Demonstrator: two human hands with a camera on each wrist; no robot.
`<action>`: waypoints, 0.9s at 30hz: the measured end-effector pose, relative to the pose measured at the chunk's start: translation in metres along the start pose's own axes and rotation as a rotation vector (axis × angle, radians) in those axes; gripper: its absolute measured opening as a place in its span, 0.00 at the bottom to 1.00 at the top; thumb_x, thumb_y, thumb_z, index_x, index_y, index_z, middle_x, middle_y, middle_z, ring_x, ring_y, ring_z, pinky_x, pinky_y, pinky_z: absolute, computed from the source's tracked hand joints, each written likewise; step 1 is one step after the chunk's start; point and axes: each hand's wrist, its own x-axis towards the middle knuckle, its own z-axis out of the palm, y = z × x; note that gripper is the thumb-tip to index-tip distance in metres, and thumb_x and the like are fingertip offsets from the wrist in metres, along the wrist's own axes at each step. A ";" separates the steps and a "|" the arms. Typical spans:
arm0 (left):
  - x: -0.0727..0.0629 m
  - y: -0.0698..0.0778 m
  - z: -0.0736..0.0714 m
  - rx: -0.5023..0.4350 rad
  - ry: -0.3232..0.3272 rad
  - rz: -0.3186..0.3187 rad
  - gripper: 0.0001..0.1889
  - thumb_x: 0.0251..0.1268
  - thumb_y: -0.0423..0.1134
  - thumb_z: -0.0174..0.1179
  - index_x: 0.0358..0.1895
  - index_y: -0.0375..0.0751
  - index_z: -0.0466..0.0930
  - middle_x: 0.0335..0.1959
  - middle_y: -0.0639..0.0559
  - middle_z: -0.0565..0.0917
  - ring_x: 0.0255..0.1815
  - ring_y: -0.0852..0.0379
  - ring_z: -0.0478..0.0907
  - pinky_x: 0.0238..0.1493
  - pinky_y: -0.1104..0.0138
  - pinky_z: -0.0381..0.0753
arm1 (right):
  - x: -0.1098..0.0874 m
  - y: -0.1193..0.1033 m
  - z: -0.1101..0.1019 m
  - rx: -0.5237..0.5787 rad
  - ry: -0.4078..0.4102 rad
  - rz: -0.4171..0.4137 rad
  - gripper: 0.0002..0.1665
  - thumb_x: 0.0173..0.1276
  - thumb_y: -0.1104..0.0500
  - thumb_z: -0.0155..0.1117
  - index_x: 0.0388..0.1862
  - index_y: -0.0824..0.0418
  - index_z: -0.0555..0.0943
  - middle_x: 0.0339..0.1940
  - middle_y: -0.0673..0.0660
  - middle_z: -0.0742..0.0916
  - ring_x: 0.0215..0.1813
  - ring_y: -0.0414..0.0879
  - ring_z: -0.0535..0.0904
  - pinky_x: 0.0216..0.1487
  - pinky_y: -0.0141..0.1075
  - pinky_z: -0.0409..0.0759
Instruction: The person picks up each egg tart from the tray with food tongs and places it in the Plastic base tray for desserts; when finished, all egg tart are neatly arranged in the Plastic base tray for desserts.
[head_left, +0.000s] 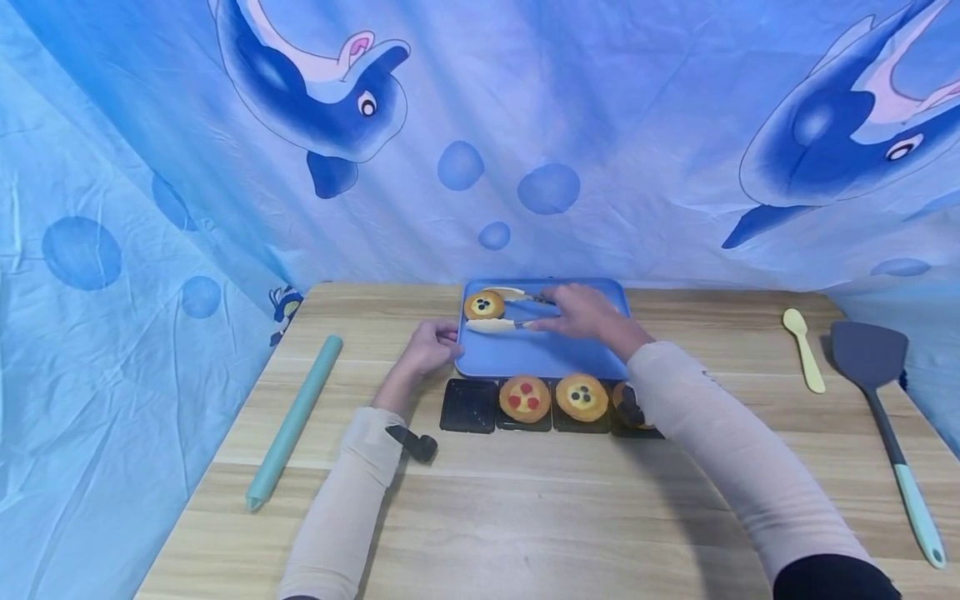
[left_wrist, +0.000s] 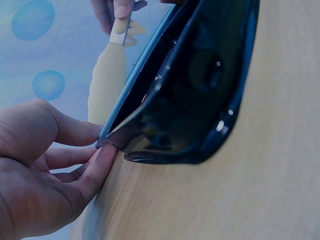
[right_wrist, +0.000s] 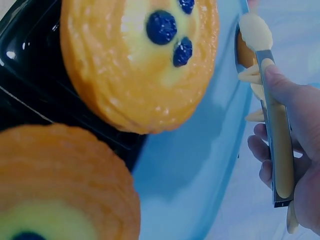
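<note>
My right hand (head_left: 581,312) holds cream-tipped tongs (head_left: 491,326) over the blue tray (head_left: 540,357). The tongs' two arms lie on either side of a blueberry-topped tart (head_left: 483,306) at the tray's left end; whether they touch it I cannot tell. With thumb and fingers, my left hand (left_wrist: 55,170) pinches the tray's near left edge. In front of the tray, a row of black boxes (head_left: 468,406) holds a red-topped tart (head_left: 525,400), another blueberry tart (head_left: 581,398) and a dark-topped tart (head_left: 627,407), partly hidden by my right sleeve. The leftmost box shows its bare bottom.
A green rolling-pin-like stick (head_left: 294,423) lies on the wooden table (head_left: 510,517) at left. To the right are a pale yellow spoon (head_left: 804,350) and a dark spatula (head_left: 870,358) with a mint handle. A dolphin-printed blue curtain (head_left: 495,108) hangs behind.
</note>
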 end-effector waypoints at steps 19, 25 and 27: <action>0.000 -0.001 0.001 0.019 0.009 0.022 0.27 0.54 0.21 0.62 0.61 0.21 0.73 0.46 0.35 0.79 0.46 0.43 0.78 0.48 0.60 0.83 | -0.005 0.002 -0.005 0.026 0.062 0.026 0.44 0.66 0.39 0.66 0.69 0.67 0.72 0.22 0.56 0.79 0.15 0.41 0.63 0.16 0.33 0.65; -0.001 -0.002 -0.001 0.042 -0.004 0.021 0.27 0.54 0.21 0.62 0.61 0.21 0.73 0.46 0.35 0.80 0.45 0.44 0.79 0.47 0.61 0.83 | -0.013 0.002 -0.014 -0.004 0.080 -0.004 0.45 0.66 0.37 0.65 0.69 0.67 0.72 0.21 0.57 0.80 0.13 0.40 0.58 0.14 0.32 0.61; -0.002 0.000 -0.002 0.036 -0.003 0.022 0.27 0.54 0.21 0.62 0.61 0.22 0.72 0.46 0.35 0.79 0.45 0.44 0.78 0.47 0.62 0.83 | -0.017 0.002 -0.016 -0.009 0.081 -0.013 0.45 0.66 0.36 0.65 0.70 0.66 0.72 0.13 0.54 0.75 0.12 0.39 0.55 0.13 0.32 0.58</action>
